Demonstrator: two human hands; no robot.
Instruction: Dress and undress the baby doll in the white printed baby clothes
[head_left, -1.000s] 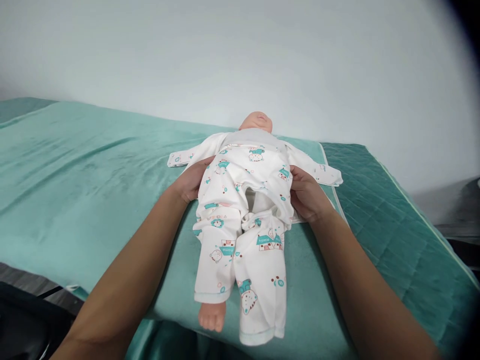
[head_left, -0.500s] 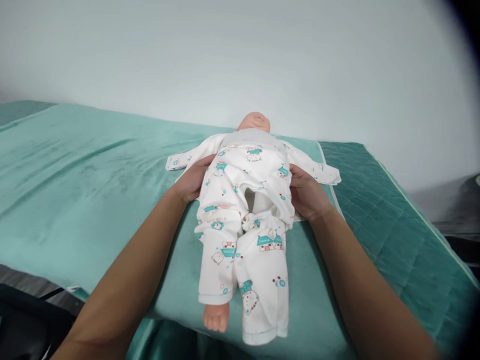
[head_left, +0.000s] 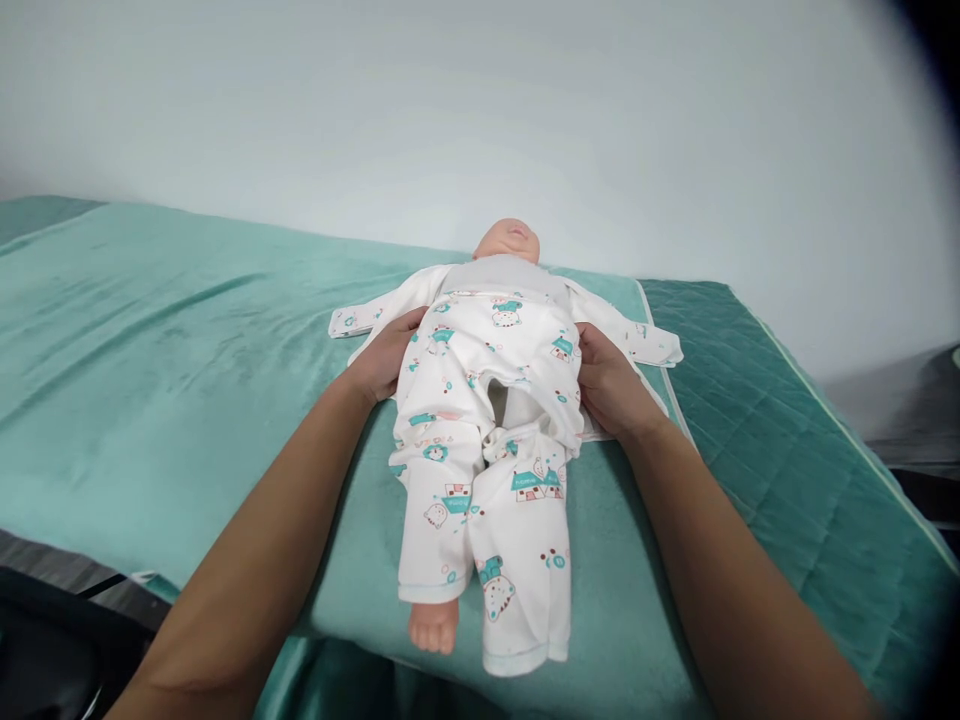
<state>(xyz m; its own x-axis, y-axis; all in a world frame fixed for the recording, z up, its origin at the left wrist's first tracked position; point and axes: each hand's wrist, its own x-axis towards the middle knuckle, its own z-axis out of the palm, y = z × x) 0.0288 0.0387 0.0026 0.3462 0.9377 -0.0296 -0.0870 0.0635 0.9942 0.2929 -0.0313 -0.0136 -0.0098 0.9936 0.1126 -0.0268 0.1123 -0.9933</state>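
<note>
A baby doll (head_left: 508,240) lies on its back, head toward the wall, arms spread in white sleeves. Printed white trousers (head_left: 491,370) cover its legs and belly, with an opening at the crotch. One bare foot (head_left: 433,627) sticks out of the left trouser leg; no foot shows at the other cuff. My left hand (head_left: 388,355) is at the left side of the waist, fingers closed on the trousers, tips partly hidden. On the right side, my right hand (head_left: 606,380) pinches the trousers at the waist.
A light green cover (head_left: 165,400) lies under the doll and spreads left. Darker quilted fabric (head_left: 780,450) is on the right. A pale wall (head_left: 450,110) rises behind. At the lower left stands a black object (head_left: 60,650), beside a bit of grey floor.
The empty-looking right trouser leg has shifted slightly up and left. Both hands keep nearly the same places at the waist.
</note>
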